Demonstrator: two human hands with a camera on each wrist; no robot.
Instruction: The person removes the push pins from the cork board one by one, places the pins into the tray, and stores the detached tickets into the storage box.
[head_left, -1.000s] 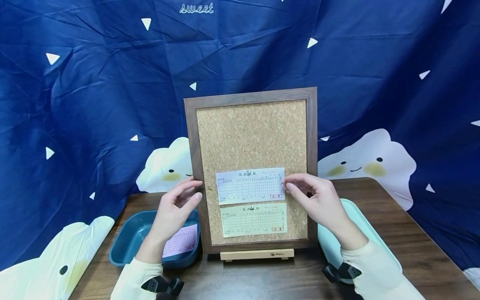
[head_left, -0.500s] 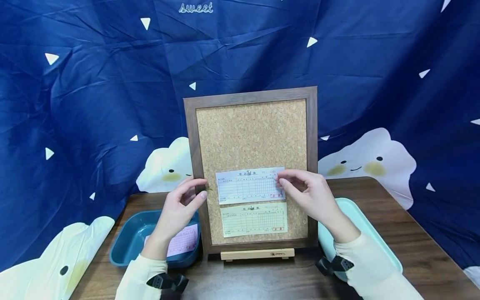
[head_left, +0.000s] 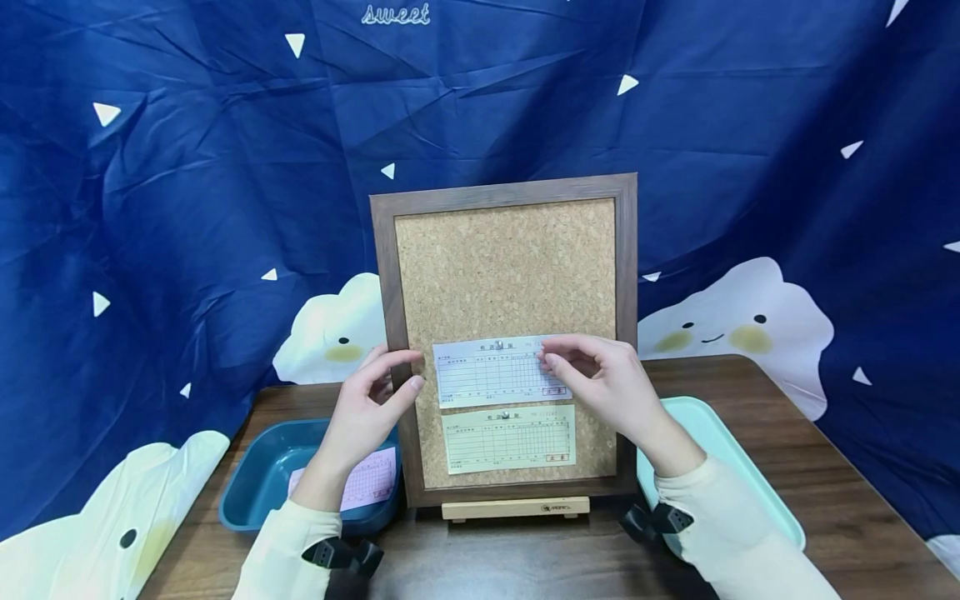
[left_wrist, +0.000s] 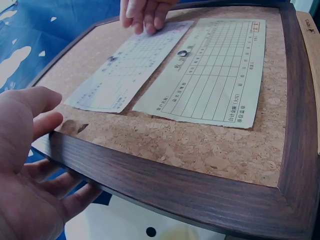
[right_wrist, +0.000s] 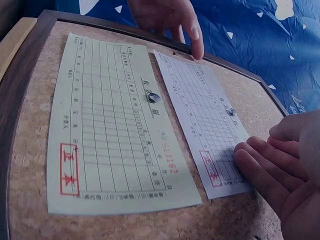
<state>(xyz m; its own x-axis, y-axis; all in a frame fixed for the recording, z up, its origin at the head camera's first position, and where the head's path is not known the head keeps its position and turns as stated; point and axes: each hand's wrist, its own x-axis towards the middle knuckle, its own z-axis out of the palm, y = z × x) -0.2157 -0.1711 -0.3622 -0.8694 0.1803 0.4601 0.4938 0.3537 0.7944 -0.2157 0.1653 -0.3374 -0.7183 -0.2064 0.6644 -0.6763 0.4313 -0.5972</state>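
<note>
A framed corkboard point(head_left: 510, 271) stands upright in the head view. Low on it hang a white receipt slip point(head_left: 476, 379) and, beneath that, a pale green receipt slip point(head_left: 510, 446), each with a metal pushpin point(right_wrist: 154, 97) near its top middle. My right hand point(head_left: 600, 383) is at the white slip's right end, fingers loosely bent; in the right wrist view the fingertips appear to touch the paper. At the board's left edge is my left hand point(head_left: 369, 400), thumb and index finger in front and the other fingers behind the frame. Nothing is pinched in either hand.
A wooden ledge point(head_left: 517, 507) supports the board on the brown table point(head_left: 450, 562). To the left, a dark blue tray point(head_left: 255, 467) holds a pink slip point(head_left: 371, 482). A mint green tray point(head_left: 731, 454) lies to the right. Behind hangs a blue curtain point(head_left: 225, 208).
My right hand has moved left, from the white slip's right edge to over its right end. My left hand has shifted slightly right over the frame. Both slips stay in place.
</note>
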